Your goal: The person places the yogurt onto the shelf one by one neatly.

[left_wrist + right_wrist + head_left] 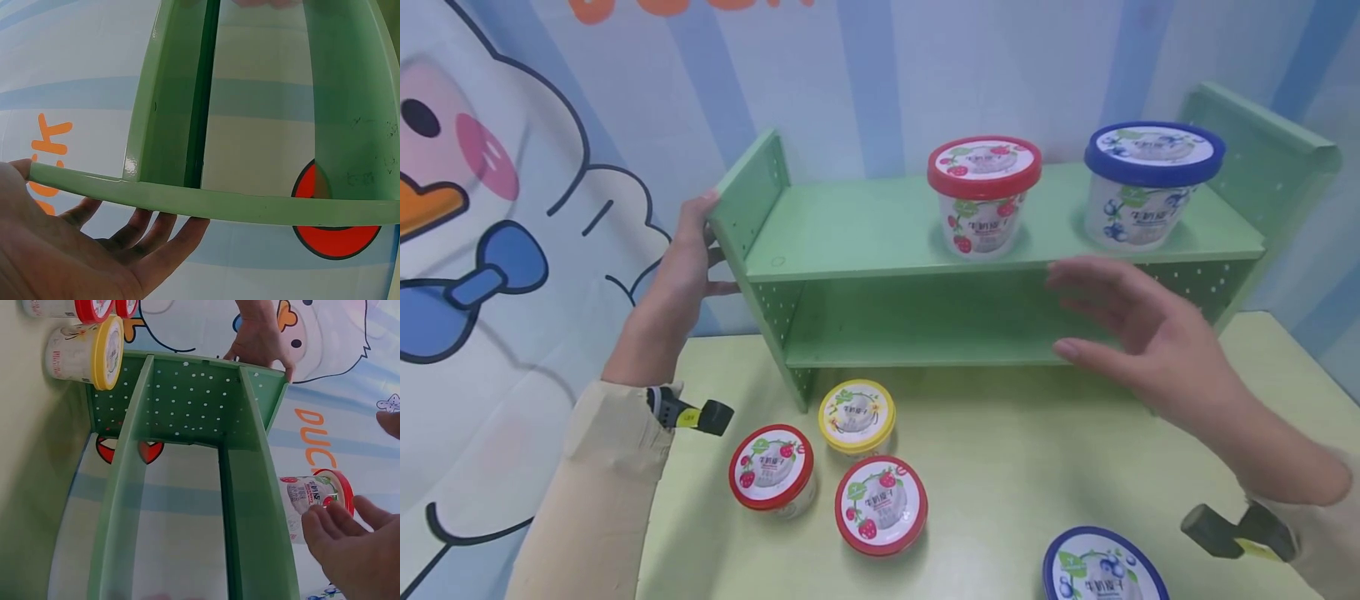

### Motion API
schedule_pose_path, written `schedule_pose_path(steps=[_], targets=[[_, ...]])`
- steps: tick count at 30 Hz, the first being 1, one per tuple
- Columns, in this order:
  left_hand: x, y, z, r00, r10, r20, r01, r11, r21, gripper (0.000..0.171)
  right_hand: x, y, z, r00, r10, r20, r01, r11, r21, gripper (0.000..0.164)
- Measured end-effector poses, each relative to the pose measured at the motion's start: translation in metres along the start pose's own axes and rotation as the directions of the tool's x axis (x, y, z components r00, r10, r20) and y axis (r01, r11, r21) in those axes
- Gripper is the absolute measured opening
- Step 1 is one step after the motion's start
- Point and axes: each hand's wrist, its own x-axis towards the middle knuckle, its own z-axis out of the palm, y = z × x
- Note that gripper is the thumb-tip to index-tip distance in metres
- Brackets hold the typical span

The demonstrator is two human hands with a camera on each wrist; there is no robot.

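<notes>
A green two-tier shelf stands on the table. My left hand rests against its left side panel. In the left wrist view, that hand's spread fingers touch the panel's outer side, one tip reaching its end. My right hand hovers in front of the shelf's right half, fingers loosely bent and nothing held. Just above it on the upper board stand a red-lidded cup and a blue-lidded cup. In the right wrist view, its fingers overlap the red-lidded cup.
On the table before the shelf are two red-lidded cups and a yellow-lidded cup. Another blue-lidded cup is cut off by the bottom edge. A striped cartoon backdrop hangs behind.
</notes>
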Motion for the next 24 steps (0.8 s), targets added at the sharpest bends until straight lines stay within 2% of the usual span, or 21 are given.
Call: schedule_pose_path(steps=[5, 9, 15, 19, 24], targets=[[0.001, -0.001, 0.000, 1.000, 0.007, -0.004, -0.007, 1.000, 0.003, 0.071, -0.003, 0.009, -0.004, 0.989, -0.092, 0.119, 0.087, 0.995, 0.050, 0.072], [0.000, -0.001, 0.000, 1.000, 0.011, 0.005, -0.011, 1.000, -0.004, 0.071, -0.009, 0.016, -0.007, 0.970, -0.120, 0.212, 0.111, 0.992, 0.055, 0.076], [-0.001, -0.002, -0.002, 0.999, 0.036, 0.009, -0.036, 0.999, -0.011, 0.071, -0.013, 0.028, -0.012, 0.911, -0.207, 0.357, 0.201, 0.978, 0.054, 0.081], [0.000, -0.001, -0.002, 0.999, 0.046, 0.001, -0.046, 0.999, -0.009, 0.070, -0.020, 0.036, -0.017, 0.882, -0.172, 0.438, 0.188, 0.982, 0.007, 0.085], [0.001, -0.001, 0.000, 1.000, 0.028, 0.006, -0.028, 1.000, -0.013, 0.071, -0.034, 0.044, -0.023, 0.850, -0.022, 0.526, 0.087, 0.991, -0.099, 0.085]])
